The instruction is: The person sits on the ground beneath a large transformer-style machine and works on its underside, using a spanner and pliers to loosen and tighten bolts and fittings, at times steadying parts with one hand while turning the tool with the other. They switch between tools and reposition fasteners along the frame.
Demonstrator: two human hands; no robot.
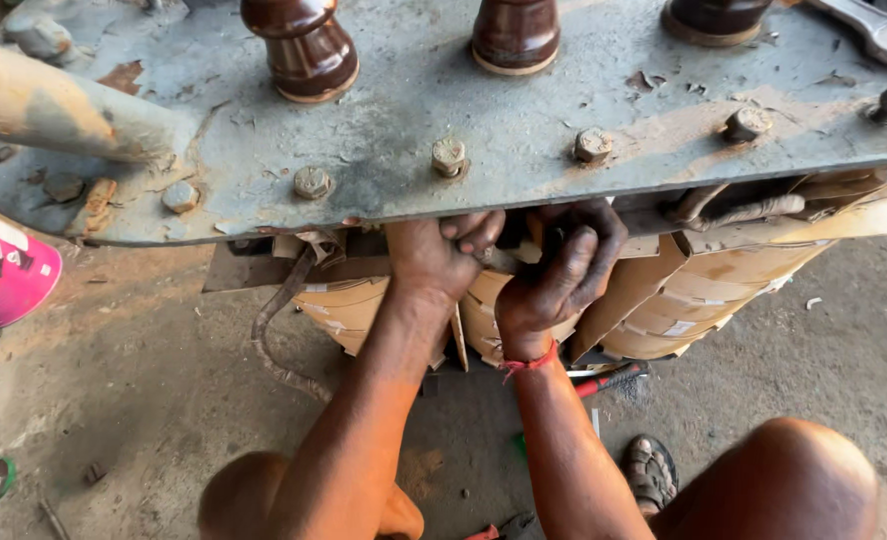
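Two greasy hands, left hand and right hand, grip paper-wrapped coils under rusty plate.

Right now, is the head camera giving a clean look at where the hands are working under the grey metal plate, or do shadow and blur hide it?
Head view: the grey bolted metal plate is evenly daylit and sharp; beneath its edge, deep shadow hides the fingertips of the left hand and right hand; the tan paper-wrapped coils are bright and readable; no strong glare; straight edges bow slightly toward the frame borders.
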